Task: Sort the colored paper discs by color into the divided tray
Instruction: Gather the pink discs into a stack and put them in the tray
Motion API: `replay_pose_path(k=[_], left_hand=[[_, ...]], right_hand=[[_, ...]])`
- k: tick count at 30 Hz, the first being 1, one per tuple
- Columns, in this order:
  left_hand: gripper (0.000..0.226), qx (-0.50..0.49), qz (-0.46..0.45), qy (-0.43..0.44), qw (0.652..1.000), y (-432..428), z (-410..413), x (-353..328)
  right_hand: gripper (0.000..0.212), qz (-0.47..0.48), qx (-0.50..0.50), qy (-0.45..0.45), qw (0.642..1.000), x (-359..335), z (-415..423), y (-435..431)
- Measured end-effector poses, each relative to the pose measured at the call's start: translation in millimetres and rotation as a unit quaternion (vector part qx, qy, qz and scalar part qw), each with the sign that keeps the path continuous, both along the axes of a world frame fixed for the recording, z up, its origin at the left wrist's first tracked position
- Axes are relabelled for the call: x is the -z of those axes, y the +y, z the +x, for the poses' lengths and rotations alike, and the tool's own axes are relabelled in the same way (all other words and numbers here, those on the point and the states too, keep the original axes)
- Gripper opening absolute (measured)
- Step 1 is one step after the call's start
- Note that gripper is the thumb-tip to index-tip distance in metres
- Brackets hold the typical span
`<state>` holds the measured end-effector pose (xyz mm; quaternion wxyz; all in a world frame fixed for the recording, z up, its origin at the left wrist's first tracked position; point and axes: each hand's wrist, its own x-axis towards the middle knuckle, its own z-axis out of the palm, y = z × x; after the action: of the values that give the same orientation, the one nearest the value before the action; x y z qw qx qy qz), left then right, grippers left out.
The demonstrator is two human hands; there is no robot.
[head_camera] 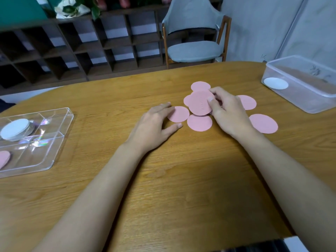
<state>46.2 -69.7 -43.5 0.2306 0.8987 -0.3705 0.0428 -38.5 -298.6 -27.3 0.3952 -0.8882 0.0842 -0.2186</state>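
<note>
Several pink paper discs [199, 122] lie scattered at the middle of the wooden table [163, 179]. My right hand [229, 113] pinches a pink disc [199, 104] between thumb and fingers, tilted up above the others. My left hand [154, 124] lies flat on the table, its fingertips touching another pink disc [179, 114]. The clear divided tray [60, 142] sits at the left edge; a stack of white discs [14, 129] fills one far compartment and a pink disc [3, 158] shows in a near one.
A clear plastic box [309, 99] at the far right of the table holds one white disc [275, 83]. A grey chair [194, 48] and a dark shelf unit [72, 48] stand behind the table.
</note>
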Motion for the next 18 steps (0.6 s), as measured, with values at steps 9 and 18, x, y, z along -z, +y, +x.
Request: replay_pose_path(k=[9, 18], left_hand=[[0.032, 0.045, -0.014, -0.138, 0.989, 1.3, -2.0, 1.8], [0.011, 0.011, -0.176, -0.149, 0.973, 4.1, -10.4, -2.5]], right_hand=[[0.026, -0.007, -0.004, -0.019, 1.0, 1.3, 0.8, 5.8], [0.022, 0.01, -0.005, -0.045, 0.999, 4.5, 2.5, 11.1]])
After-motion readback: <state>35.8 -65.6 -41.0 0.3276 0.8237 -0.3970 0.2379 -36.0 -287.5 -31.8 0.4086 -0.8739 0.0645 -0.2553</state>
